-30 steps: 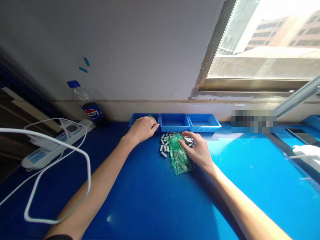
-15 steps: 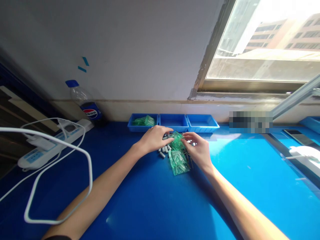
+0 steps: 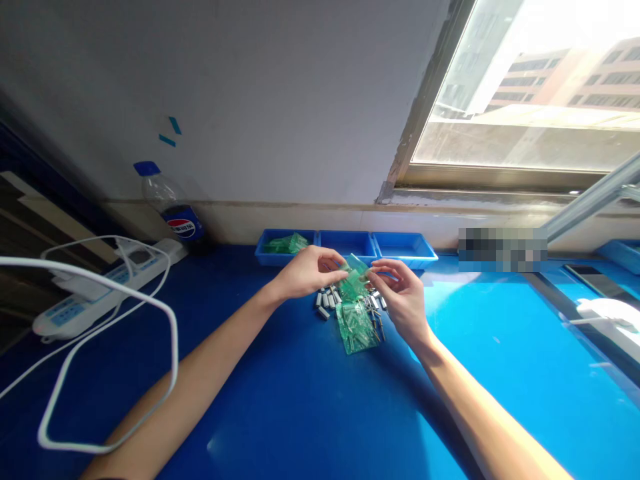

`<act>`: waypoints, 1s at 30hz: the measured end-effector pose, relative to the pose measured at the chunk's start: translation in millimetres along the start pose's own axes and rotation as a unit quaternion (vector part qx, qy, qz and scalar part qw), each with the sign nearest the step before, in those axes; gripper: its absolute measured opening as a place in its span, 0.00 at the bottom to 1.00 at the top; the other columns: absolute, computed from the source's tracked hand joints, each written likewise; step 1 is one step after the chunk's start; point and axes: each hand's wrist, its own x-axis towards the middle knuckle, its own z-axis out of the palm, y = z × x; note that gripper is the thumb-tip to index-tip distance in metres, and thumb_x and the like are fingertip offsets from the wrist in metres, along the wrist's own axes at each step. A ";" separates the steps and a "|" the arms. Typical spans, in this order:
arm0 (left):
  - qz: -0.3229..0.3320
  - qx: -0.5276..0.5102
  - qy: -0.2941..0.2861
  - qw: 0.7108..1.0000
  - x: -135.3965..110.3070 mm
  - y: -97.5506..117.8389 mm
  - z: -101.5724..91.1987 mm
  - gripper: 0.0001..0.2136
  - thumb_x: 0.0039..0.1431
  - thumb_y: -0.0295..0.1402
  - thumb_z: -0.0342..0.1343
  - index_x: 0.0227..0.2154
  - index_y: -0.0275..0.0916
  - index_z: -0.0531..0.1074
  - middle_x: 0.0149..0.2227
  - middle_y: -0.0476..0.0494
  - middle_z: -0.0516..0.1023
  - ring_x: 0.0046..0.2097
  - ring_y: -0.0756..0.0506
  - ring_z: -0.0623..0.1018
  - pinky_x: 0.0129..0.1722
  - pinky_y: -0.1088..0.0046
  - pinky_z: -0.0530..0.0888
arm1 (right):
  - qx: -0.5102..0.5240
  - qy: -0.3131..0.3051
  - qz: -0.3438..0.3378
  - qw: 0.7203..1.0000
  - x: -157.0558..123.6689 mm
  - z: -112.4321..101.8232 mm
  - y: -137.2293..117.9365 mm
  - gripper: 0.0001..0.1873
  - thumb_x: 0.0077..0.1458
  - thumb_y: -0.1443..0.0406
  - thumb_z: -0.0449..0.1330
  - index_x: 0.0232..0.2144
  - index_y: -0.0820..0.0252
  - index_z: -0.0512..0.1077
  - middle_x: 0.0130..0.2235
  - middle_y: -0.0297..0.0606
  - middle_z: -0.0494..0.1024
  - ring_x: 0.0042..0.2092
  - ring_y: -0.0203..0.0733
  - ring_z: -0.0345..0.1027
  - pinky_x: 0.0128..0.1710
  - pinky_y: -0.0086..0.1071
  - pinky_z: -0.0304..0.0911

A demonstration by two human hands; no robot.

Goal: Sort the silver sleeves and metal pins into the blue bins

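Observation:
Between my two hands is a small green see-through plastic bag, raised over a pile of small parts. My left hand pinches its left edge between thumb and fingers. On the opposite edge, my right hand pinches it too. Below lies a second green bag with small pieces inside, flat on the table. Short silvery metal pieces are scattered by the left hand. Thin dark screw-like pins lie to the right of the lower bag.
Behind the hands stand three joined blue bins; the left bin holds green bags. A cola bottle, a power strip and a white cable are at left. A phone lies at right on the blue table.
Both hands have lifted the upper green bag slightly, and it now stands more upright. More of the metal pieces and pins beneath shows.

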 end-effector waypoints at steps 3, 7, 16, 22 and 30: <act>0.023 0.044 0.040 0.998 -1.5 5.2 -9.1 0.09 0.61 0.38 0.70 0.39 0.37 0.84 0.36 0.42 0.90 0.38 0.41 0.89 0.39 0.71 0.83 | -0.031 -0.005 -0.006 1.000 -0.9 -1.1 2.8 0.22 0.58 0.50 0.76 0.48 0.52 0.79 0.40 0.38 0.87 0.41 0.48 0.84 0.43 0.42 0.78; 0.066 0.208 0.192 0.957 -4.6 7.0 -32.4 0.06 0.65 0.33 0.67 0.40 0.40 0.87 0.42 0.43 0.91 0.43 0.40 0.89 0.47 0.67 0.83 | -0.177 0.013 -0.029 0.984 -3.0 -3.0 10.8 0.19 0.62 0.50 0.71 0.48 0.54 0.79 0.39 0.39 0.87 0.37 0.46 0.79 0.39 0.40 0.73; -0.001 0.525 0.101 0.845 1.5 -30.1 -57.0 0.27 0.60 0.12 0.51 0.49 0.39 0.89 0.59 0.36 0.86 0.64 0.30 0.81 0.63 0.52 0.80 | -0.260 -0.037 -0.043 0.964 -3.5 -4.8 16.4 0.15 0.66 0.52 0.66 0.47 0.54 0.79 0.40 0.40 0.87 0.37 0.46 0.76 0.37 0.39 0.69; 0.076 0.513 0.100 0.849 3.1 -26.2 -40.3 0.23 0.65 0.16 0.50 0.52 0.37 0.88 0.63 0.34 0.84 0.71 0.28 0.73 0.67 0.47 0.77 | -0.333 -0.043 -0.064 0.940 -3.7 -7.7 22.0 0.18 0.60 0.51 0.69 0.48 0.52 0.80 0.39 0.41 0.86 0.42 0.54 0.77 0.44 0.45 0.69; 0.141 0.265 -0.008 0.954 0.4 -10.8 -1.6 0.19 0.74 0.38 0.61 0.61 0.36 0.82 0.60 0.34 0.86 0.60 0.35 0.84 0.62 0.60 0.78 | -0.116 -0.050 0.024 0.992 0.5 -4.7 16.5 0.20 0.58 0.50 0.73 0.47 0.53 0.79 0.35 0.36 0.85 0.36 0.47 0.78 0.40 0.40 0.71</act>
